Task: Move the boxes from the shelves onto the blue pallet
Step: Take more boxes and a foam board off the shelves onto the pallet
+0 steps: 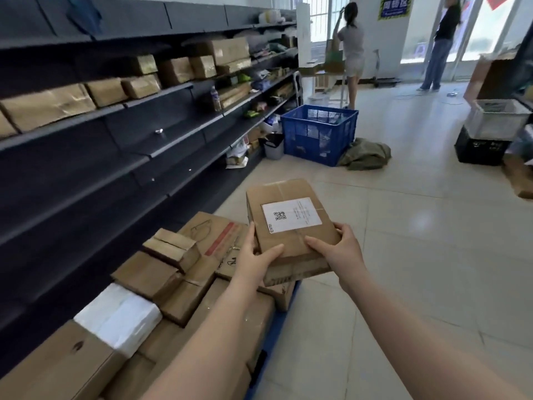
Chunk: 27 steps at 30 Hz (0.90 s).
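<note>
Bright storeroom with a pale tiled floor (418,226)

Large glossy tiles catch daylight from the glazed doors (487,33) and a barred window (318,18) at the far end. A white wall between them carries a blue sign (394,5). Two people stand near the doors, one in a grey top (350,50), one in black (444,39). On the floor sit a blue plastic crate (318,134), a crumpled olive cloth (364,154) beside it, a small white bin (274,147), and a clear tub (497,118) on a black crate (480,150).

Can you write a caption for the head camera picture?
Both hands hold a labelled brown cardboard box above stacked boxes on the blue pallet.
</note>
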Available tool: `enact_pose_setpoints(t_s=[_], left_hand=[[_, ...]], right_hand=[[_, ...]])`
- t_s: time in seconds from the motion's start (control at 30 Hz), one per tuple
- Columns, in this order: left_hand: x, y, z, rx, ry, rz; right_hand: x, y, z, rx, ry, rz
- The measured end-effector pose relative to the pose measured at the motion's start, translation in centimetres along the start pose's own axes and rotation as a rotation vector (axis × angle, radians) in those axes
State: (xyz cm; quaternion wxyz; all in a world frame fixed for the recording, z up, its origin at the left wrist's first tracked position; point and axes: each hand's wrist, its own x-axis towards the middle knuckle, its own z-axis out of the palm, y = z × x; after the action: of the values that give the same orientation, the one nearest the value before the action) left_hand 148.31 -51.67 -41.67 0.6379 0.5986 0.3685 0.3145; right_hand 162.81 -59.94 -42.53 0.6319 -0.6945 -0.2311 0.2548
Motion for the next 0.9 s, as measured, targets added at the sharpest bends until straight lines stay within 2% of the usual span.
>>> enact_pose_setpoints(t_s=[0.23,0.37,0.6,0.77,0.9], left_hand=[[8.6,-1.9,5.4,-0.103,0.182,-0.025],[16.4,-1.8,9.6,-0.115,0.179,-0.059],[32.0,2.1,20.6,-0.176,0.170,0.006],[42.9,4.1,25.8,-0.137,0.266,0.058],[50.3,4.8,28.2,-0.125,0.354,0.041]], right_hand=[[10.5,0.7,-1.2,-0.097,-0.091,-0.013],[18.6,0.2,-3.1,-0.148,-0.112,0.005],[36.0,-4.1,-9.4,-0.204,-0.102,-0.017],[48.9,-5.6,-10.7,-0.197,-0.210,-0.031],[59.1,-6.3,-9.5,-0.226,-0.308,0.035]])
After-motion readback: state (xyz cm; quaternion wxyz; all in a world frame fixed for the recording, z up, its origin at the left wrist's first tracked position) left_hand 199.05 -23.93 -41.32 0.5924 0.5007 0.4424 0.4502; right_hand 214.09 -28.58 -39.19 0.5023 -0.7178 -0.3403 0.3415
